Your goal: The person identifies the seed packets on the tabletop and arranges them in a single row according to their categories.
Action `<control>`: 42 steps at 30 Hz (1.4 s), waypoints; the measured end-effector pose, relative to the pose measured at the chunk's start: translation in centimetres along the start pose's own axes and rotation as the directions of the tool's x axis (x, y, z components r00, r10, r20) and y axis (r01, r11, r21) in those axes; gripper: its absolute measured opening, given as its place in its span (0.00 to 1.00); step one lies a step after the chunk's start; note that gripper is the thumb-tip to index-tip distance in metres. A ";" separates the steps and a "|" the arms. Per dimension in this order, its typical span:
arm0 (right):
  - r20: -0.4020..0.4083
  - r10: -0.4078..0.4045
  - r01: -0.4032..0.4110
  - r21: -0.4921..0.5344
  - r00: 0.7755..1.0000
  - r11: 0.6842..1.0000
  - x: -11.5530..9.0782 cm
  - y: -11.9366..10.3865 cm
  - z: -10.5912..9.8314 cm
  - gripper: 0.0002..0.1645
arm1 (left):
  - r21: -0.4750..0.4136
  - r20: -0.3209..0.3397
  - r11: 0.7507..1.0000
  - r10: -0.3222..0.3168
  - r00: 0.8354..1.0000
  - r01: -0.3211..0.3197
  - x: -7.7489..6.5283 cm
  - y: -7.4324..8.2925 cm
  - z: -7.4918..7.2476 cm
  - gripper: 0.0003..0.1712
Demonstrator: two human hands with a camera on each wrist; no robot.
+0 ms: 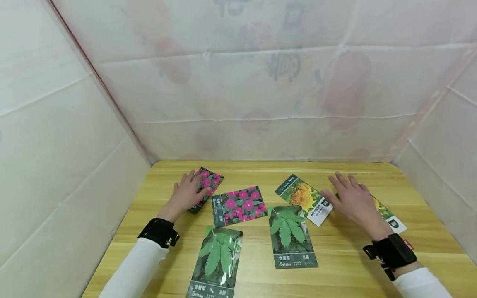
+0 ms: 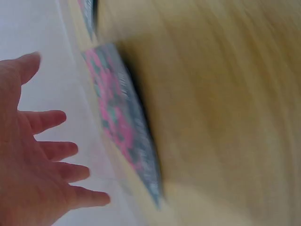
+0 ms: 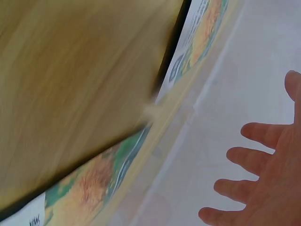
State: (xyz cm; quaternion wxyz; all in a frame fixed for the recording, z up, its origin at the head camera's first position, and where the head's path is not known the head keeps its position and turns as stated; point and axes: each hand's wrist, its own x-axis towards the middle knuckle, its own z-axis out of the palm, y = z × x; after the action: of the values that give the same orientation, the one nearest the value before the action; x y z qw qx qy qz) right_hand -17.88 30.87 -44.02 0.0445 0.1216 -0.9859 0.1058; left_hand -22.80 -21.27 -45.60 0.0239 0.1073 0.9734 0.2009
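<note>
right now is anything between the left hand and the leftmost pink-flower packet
Nothing visible: the left hand partly covers the leftmost pink-flower packet in the head view, and the left wrist view shows no object between them.

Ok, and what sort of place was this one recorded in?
Probably a makeshift recording booth indoors, though nothing names it. A wood-grain table is walled on three sides by pale, creased sheets, plant-picture packets lie spread on it, and the person wears black wrist bands.

Head view downward, wrist views nearer; tabletop (image 1: 257, 173) shared.
</note>
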 end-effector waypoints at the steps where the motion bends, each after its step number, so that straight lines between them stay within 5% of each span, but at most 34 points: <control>1: -0.002 -0.006 0.006 -0.002 1.000 1.000 0.0 -0.1 0.1 0.47 | 0.001 0.010 1.000 -0.021 1.000 0.021 0.0 -0.3 0.1 0.40; 7: 0.000 -0.017 0.017 0.000 1.000 1.000 -0.1 -1.0 0.8 0.47 | 0.004 0.038 0.992 -0.128 0.991 0.128 0.1 -1.5 0.5 0.46; 14: 0.006 -0.031 0.031 0.021 1.000 0.999 -0.2 -1.6 1.4 0.46 | 0.015 -0.026 0.988 -0.153 0.988 0.154 0.2 -1.6 0.6 0.49; 21: 0.007 -0.038 0.038 0.055 0.999 0.998 -0.2 -2.0 1.5 0.46 | -0.105 -0.099 0.982 -0.166 0.981 0.156 0.1 -2.9 0.0 0.37; 27: -0.030 -0.032 0.034 0.077 0.999 0.996 0.0 -2.2 1.5 0.43 | -0.346 -0.112 0.917 -0.249 0.962 0.197 -1.3 -4.1 -0.4 0.25; 35: -0.043 -0.047 0.050 0.079 0.998 0.996 0.0 -2.4 1.6 0.40 | -0.531 -0.081 0.816 -0.316 0.945 0.227 -4.4 -5.3 -1.3 0.24; 42: -0.042 -0.050 0.054 0.099 0.998 0.994 -0.2 -2.5 1.8 0.40 | -0.531 -0.046 0.808 -0.329 0.943 0.255 -6.8 -6.3 -1.0 0.23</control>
State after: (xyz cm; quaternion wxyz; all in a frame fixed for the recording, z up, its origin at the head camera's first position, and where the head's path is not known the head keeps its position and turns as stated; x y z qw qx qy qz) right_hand -17.21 28.17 -45.26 0.0608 0.1474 -0.9748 0.1561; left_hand -17.50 -28.82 -47.17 0.0163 -0.0682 0.8874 0.4557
